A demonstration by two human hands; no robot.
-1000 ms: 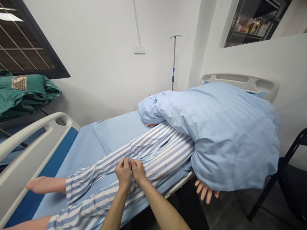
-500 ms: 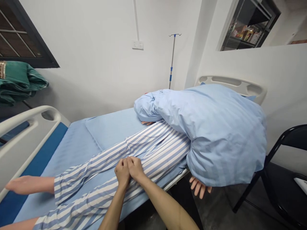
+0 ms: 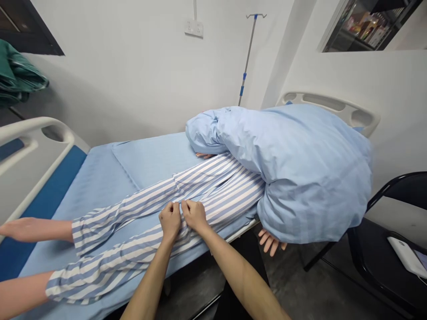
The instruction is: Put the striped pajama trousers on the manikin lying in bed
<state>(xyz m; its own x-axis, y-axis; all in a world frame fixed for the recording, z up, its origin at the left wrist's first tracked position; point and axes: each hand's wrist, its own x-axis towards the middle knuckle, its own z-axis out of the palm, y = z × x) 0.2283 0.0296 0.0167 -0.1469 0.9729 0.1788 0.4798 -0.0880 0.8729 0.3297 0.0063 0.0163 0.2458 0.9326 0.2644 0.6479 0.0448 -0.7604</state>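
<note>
A figure that looks like a care manikin lies on the bed, its legs in blue-and-white striped trousers [image 3: 220,189]. My left hand [image 3: 171,220] is curled into a fist over the near thigh, thumb side up, with nothing visible in it. Close beside it, my right hand [image 3: 195,215] makes a fist over the same leg, also with nothing visible inside. Whether the fists press on the cloth I cannot tell. A light blue quilt [image 3: 300,169] covers the figure's upper body. One manikin hand [image 3: 271,241] sticks out below the quilt over the bed's near edge.
The bed's footboard [image 3: 33,164] stands at left and its headboard [image 3: 362,118] at back right. Behind the bed rises an IV pole [image 3: 248,58]. A black chair [image 3: 370,249] at right bears a white device [image 3: 405,255]. Green cloth [image 3: 20,73] hangs at far left.
My two fists, touching before, are now slightly apart. The view has tilted down, so the bed and wall sit higher and more of the chair's white device shows.
</note>
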